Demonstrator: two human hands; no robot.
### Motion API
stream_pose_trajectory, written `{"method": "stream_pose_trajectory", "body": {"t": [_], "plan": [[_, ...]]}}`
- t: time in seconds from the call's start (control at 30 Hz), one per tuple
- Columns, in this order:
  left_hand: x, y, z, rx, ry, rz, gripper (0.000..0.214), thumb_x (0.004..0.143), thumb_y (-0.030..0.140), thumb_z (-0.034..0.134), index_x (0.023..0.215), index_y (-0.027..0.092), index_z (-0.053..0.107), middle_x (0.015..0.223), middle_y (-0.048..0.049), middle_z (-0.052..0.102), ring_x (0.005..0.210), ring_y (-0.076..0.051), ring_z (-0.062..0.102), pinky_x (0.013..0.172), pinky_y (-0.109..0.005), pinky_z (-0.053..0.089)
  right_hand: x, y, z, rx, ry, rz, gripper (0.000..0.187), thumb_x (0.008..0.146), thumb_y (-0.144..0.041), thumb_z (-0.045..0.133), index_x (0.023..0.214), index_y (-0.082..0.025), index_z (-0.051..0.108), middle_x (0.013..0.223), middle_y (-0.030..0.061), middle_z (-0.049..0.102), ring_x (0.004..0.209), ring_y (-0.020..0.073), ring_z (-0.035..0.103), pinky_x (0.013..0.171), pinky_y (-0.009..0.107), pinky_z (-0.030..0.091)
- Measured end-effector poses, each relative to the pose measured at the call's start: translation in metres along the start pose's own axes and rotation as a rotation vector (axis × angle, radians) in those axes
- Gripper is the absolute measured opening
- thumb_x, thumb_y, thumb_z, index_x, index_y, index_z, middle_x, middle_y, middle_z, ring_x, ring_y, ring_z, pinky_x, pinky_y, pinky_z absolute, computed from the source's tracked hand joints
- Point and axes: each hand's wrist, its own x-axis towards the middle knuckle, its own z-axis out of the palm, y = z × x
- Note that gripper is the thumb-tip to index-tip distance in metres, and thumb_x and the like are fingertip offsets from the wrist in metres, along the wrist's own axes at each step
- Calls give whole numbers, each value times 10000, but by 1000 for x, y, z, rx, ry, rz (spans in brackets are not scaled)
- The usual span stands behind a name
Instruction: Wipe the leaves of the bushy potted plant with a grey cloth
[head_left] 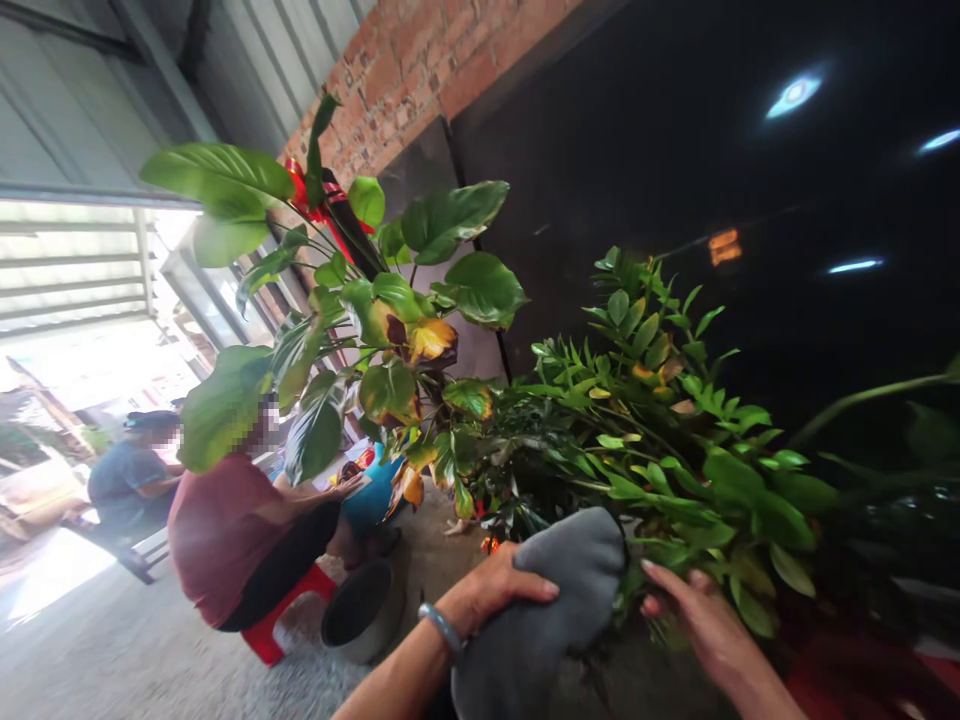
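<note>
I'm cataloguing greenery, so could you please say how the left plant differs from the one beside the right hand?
The left plant has broad leaves; the right plant has small, narrower ones. The left plant reaches higher in view than the right plant. The right hand is beside the right plant, away from the left plant. Both show green and yellowed leaves.

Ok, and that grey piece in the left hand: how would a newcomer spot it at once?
Find the glossy black panel, then the leafy green plant before it. Below, near the picture's bottom, the left hand, its wrist wearing a pale bangle, holds the soft-looking grey piece. Its broad, plain, rounded surface sets it apart from the green leaves.
</note>
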Motion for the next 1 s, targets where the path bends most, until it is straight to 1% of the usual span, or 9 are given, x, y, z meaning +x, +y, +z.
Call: {"method": "stream_pose_trajectory", "body": {"t": [0.1, 0.23, 0.37, 0.47, 0.53, 0.63, 0.77, 0.9, 1.0], "plan": [[-11, 29, -6, -85, 4, 127, 459, 472, 322, 869, 880, 129, 790, 765, -66, 767, 632, -192, 661, 650, -292, 523, 1, -1, -1, 36, -64, 2, 396, 357, -361, 915, 523, -203, 591, 493, -32, 637, 411, 151, 594, 436, 268, 524], [13, 51, -1, -217, 200, 234, 438, 458, 338, 886, 822, 129, 762, 676, -50, 740, 555, -170, 629, 581, -277, 506, -2, -9, 6, 71, -71, 35, 394, 303, -322, 918, 508, -199, 604, 505, -14, 664, 413, 147, 598, 451, 259, 528], [21, 17, 5, -90, 242, 106, 330, 445, 267, 882, 721, 135, 758, 630, -35, 727, 559, -172, 631, 611, -286, 514, -9, -16, 13, 25, 12, 58, 452, 249, -290, 892, 411, -228, 475, 402, -37, 571, 366, 145, 563, 398, 253, 498], [-5, -8, -4, 9, 112, 19, 263, 484, 227, 868, 713, 157, 760, 671, -30, 744, 601, -186, 661, 630, -289, 522, -14, -19, 13, -27, 45, 77, 409, 243, -272, 868, 394, -227, 491, 384, -42, 557, 348, 155, 557, 371, 261, 484], [-28, -7, -18, -68, 101, 57, 278, 509, 224, 865, 760, 173, 756, 693, -30, 755, 622, -204, 682, 606, -287, 528, -15, -21, 12, -18, 21, 76, 327, 264, -268, 858, 426, -213, 578, 436, -26, 619, 348, 153, 558, 372, 265, 486], [-48, 17, -48, -284, 269, 175, 319, 529, 206, 859, 818, 163, 733, 670, -39, 755, 551, -199, 680, 529, -268, 530, -14, -21, 10, 6, -39, 41, 264, 332, -271, 840, 556, -200, 720, 566, 1, 711, 378, 146, 567, 385, 265, 493], [-37, 37, -68, -558, 536, 151, 110, 721, 240, 744, 751, 159, 675, 511, -8, 677, 423, -168, 630, 471, -255, 525, -8, -17, 11, -7, -50, 18, 214, 370, -289, 820, 539, -199, 725, 550, 9, 693, 396, 151, 563, 380, 269, 491], [-18, -12, -48, -518, 507, -137, 192, 728, 270, 757, 637, 138, 653, 491, -46, 674, 415, -177, 624, 475, -269, 523, -6, -14, 12, 13, -25, 32, 224, 345, -280, 826, 515, -190, 711, 514, 2, 668, 388, 145, 552, 375, 264, 489], [-25, -58, -31, -429, 306, -64, 256, 596, 262, 863, 751, 123, 713, 554, -58, 712, 577, -230, 710, 570, -283, 554, -6, -12, 10, 27, -17, 25, 262, 342, -271, 842, 570, -193, 740, 576, 13, 708, 421, 151, 569, 371, 261, 492]]}}
